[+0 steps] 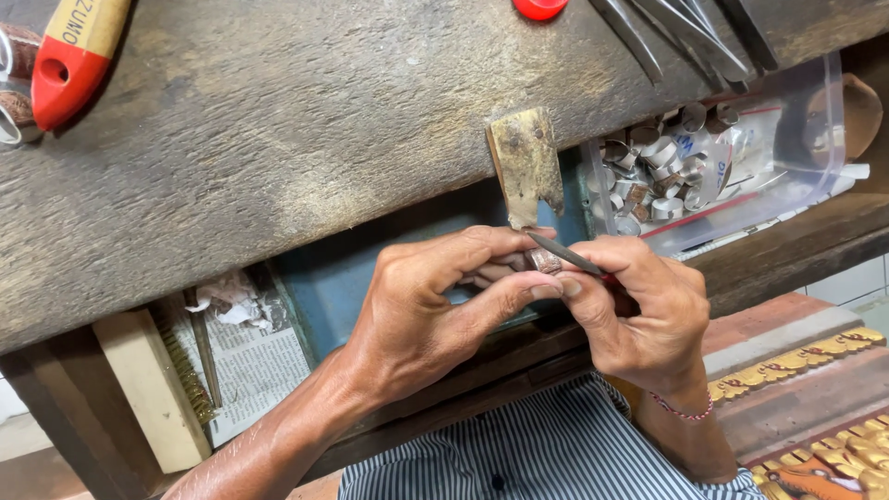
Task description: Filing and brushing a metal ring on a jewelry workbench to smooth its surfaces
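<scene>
At the centre of the frame the left hand (421, 310) pinches a small metal ring (544, 261) between thumb and fingers, pressing it against the tip of a worn wooden peg (525, 165) that juts from the edge of the desk (278, 139). The right hand (639, 310) is closed around a thin dark file (567, 255), whose blade lies across the top of the ring; the file's handle looks red, though most of it is hidden in the fist. A red-and-white cord bracelet (683, 411) circles the right wrist.

At upper right, under the desk edge, a clear plastic tub (820, 139) holds a clear bag (713, 181) with a red strip along its edge, full of silvery metal rings. At upper left lies a tool handle (74, 51) in red and pale yellow, with dark lettering on the yellow part. Grey metal tools (685, 32) lie at top right, beside a round red cap (540, 7). At lower left, a wooden brush (153, 389) rests on printed newspaper (255, 366). A striped shirt (546, 458) fills the bottom centre.
</scene>
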